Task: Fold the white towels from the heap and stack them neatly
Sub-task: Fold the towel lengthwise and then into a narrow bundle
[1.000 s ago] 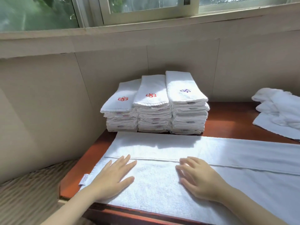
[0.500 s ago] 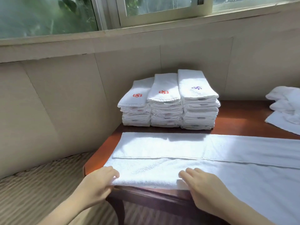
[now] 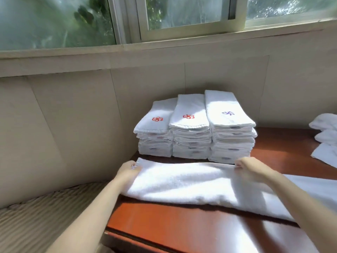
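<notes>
Pinches with the left hand (image 3: 127,170) the far left corner of the towel (image 3: 182,181). Holds it doubled over lengthwise on the table (image 3: 182,225), just before three stacks (image 3: 193,128) at the wall (image 3: 228,79). Grips the far hem with the right hand (image 3: 249,168), fingers curled. Farther right, well apart, the heap (image 3: 326,141) on the table's end.

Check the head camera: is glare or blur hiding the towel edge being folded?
Head view: sunlight washes out patches of the towel and the stacks; its far edge is readable between the left hand and right hand, both slightly blurred; a dark shadow lines its near fold; the window frame bows.
</notes>
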The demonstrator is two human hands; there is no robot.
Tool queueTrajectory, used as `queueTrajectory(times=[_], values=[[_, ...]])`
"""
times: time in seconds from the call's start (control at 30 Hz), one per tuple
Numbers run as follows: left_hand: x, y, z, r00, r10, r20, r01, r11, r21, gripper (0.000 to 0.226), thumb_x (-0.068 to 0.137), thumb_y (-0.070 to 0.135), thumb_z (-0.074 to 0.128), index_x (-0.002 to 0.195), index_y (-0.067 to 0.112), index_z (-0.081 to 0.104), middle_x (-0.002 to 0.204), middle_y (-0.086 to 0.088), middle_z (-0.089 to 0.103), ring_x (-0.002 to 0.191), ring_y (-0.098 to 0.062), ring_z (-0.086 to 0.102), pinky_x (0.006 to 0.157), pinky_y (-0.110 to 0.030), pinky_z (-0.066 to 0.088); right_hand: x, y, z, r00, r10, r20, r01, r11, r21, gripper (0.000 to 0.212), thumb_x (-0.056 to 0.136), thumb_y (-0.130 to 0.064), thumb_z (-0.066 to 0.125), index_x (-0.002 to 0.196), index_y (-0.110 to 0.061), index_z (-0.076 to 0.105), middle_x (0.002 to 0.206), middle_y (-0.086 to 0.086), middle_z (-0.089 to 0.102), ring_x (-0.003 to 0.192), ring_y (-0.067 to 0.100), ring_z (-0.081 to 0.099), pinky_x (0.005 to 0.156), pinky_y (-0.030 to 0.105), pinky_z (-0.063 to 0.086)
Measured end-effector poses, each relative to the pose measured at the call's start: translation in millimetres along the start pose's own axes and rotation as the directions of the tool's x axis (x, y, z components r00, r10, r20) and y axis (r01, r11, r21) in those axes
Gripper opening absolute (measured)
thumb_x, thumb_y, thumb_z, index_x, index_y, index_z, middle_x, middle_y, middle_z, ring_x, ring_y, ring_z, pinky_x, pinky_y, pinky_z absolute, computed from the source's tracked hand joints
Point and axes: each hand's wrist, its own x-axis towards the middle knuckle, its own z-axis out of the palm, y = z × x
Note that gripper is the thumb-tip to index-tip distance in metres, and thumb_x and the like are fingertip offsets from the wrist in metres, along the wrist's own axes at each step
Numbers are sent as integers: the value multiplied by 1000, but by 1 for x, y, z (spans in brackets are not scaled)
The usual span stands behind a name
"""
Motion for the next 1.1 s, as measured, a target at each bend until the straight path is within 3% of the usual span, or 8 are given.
queueTrajectory(times=[0.13,0.3,0.37,0.43,0.53,0.77,0.93,1.1], values=[[22,-6,18,993,8,-122,35,938,346,30,100,29,37,75,14,41,85,-5,56,75,-24,50,62,-30,33,28,10,40,996,80,-26,-80,997,-21,31,100,-32,37,71,-20,39,105,8,64,98,27,59,69,30,40],[29,7,27,989,14,-150,80,795,602,22,100,31,28,93,17,45,107,-7,61,93,-28,57,72,-32,40,50,12,41,990,140,29,-140,990,-5,31,95,-43,44,86,-16,57,101,8,64,91,27,59,73,31,47],[28,15,28,990,-28,-137,116,714,690,18,97,22,35,113,18,42,117,-6,58,104,-27,57,75,-33,40,49,7,43,982,190,13,-191,981,38,30,92,-45,47,82,-17,53,95,6,60,88,27,57,71,30,46],[29,26,30,992,-46,-117,122,593,796,47,89,13,50,132,17,31,126,-7,50,113,-27,53,80,-35,41,43,4,45,961,262,-87,-261,965,25,36,90,-52,47,93,-17,56,98,4,62,93,28,60,68,30,42],[23,54,57,995,98,15,-53,398,916,58,87,11,55,140,21,33,135,-8,41,124,-29,40,96,-39,37,22,9,49,918,332,-217,-335,942,25,45,87,-59,43,99,-18,53,105,2,64,100,28,61,67,32,39],[-50,148,217,827,372,421,-559,628,541,41,93,12,36,131,21,48,133,-8,49,124,-30,43,101,-44,33,-50,69,38,816,548,-185,-560,829,-14,32,93,-40,41,115,-19,50,122,2,52,115,25,50,89,35,39],[-98,173,272,834,403,376,-546,696,466,34,96,19,33,125,31,48,127,-3,46,122,-26,41,103,-48,28,-96,105,22,821,569,-54,-569,822,2,8,87,-14,43,88,-21,47,99,-3,55,97,22,55,76,30,35],[-110,179,264,861,252,443,-431,823,370,40,86,11,41,109,40,57,118,-1,47,120,-23,45,104,-40,28,-128,135,-1,796,564,218,-600,782,170,22,81,-5,45,62,-15,39,64,0,43,62,20,45,50,21,31]])
